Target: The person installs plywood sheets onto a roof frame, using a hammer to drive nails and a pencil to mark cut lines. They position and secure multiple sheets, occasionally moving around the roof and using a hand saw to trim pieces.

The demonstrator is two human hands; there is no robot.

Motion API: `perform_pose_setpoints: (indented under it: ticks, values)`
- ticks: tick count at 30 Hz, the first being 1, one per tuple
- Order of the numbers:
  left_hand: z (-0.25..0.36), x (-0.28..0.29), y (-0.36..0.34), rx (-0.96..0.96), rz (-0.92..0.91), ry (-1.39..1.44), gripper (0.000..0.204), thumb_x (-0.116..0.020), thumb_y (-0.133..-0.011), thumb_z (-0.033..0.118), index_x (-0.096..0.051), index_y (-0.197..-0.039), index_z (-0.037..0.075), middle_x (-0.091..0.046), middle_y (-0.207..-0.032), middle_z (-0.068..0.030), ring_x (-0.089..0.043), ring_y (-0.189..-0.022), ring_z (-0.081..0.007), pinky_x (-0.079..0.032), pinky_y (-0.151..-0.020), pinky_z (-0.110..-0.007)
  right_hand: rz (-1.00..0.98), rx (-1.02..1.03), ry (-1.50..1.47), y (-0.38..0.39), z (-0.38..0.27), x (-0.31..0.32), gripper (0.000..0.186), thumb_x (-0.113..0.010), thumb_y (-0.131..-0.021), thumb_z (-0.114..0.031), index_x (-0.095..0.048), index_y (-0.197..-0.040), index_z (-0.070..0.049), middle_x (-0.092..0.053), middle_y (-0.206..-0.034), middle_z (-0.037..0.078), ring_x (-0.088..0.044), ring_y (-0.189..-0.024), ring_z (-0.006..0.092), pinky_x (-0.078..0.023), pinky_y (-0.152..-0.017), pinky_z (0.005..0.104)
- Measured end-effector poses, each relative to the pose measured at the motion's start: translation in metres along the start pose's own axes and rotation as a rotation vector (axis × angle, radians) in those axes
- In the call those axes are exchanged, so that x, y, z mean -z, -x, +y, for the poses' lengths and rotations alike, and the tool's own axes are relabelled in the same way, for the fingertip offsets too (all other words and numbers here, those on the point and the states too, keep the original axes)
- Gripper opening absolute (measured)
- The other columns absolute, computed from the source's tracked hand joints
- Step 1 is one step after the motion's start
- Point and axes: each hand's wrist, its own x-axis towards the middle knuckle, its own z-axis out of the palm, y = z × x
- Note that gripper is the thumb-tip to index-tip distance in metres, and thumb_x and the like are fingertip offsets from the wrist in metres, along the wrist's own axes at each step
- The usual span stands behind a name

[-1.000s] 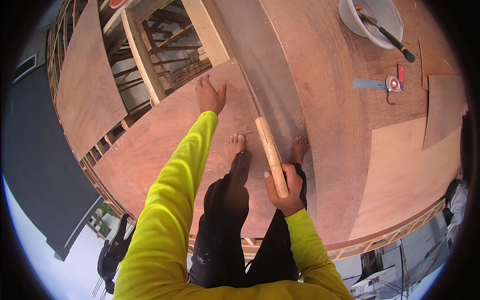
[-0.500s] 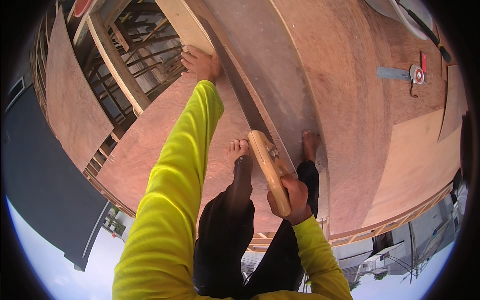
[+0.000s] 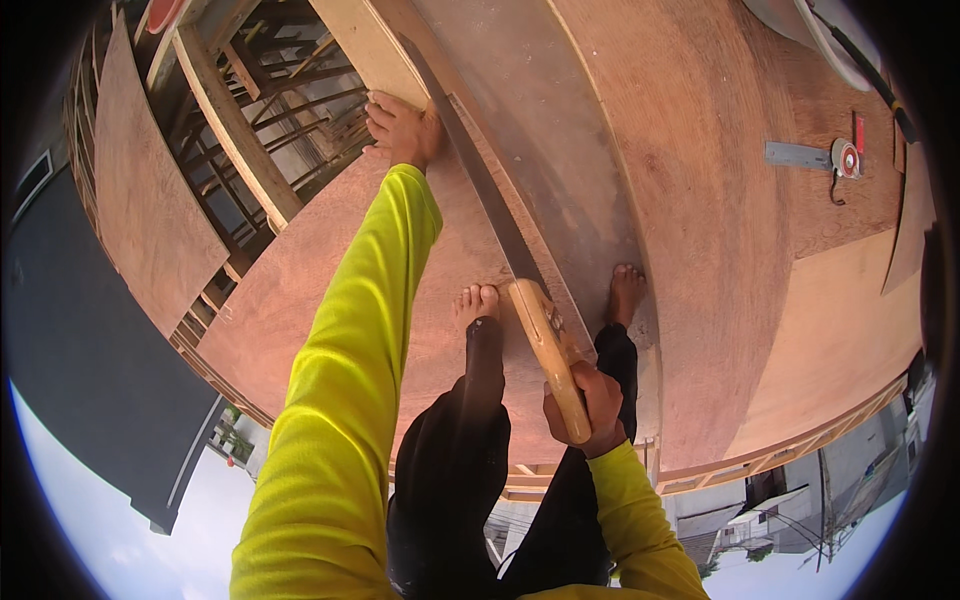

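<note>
My right hand [image 3: 590, 402] is wrapped around the wooden handle of a handsaw [image 3: 490, 205]. The saw's long dark blade slants up and to the left, lying along the edge of a pale board [image 3: 375, 50]. By the near end of that board, my left hand [image 3: 402, 130] presses on the reddish plywood [image 3: 300, 270], fingers spread and the thumb side partly hidden. A long plywood edge runs just right of the blade, above a greyish strip of sheet [image 3: 560, 130].
My bare feet stand on both sides of the saw handle. A gap in the decking with wooden framing [image 3: 235, 125] lies at upper left. To the right, a tape measure [image 3: 845, 158] and a metal square's blade [image 3: 797, 154] rest on plywood. The deck edge [image 3: 800, 462] is near.
My right hand has drawn the saw a little toward me and to the right, with the blade sliding along. My left hand stays in nearly the same place.
</note>
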Motion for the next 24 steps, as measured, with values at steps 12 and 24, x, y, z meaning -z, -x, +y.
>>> perform_pose_setpoints:
  ticks: [12,24]
  values:
    - [-0.02,-0.006,-0.009,-0.015,-0.05,-0.019,0.124,-0.058,-0.08,0.075,0.01,-0.156,0.005,-0.004,-0.162,-0.0245,-0.009,-0.149,-0.0451,-0.002,-0.112,-0.073,-0.003,-0.095,-0.124,-0.034,-0.005,0.005,0.027,-0.071,-0.073,0.0,-0.055,-0.094,0.0,-0.062,-0.073,0.015,-0.065,-0.058,0.0298,-0.052,-0.054,0.033]
    - [-0.009,-0.013,-0.004,0.061,-0.012,-0.093,0.118,-0.061,-0.083,0.068,0.008,-0.157,0.007,-0.009,-0.162,-0.0219,-0.013,-0.149,-0.04,-0.004,-0.113,-0.072,0.024,-0.123,-0.051,-0.043,-0.028,-0.003,0.03,-0.074,-0.073,-0.002,-0.057,-0.098,-0.002,-0.064,-0.08,0.017,-0.067,-0.07,0.0354,-0.055,-0.062,0.0398]
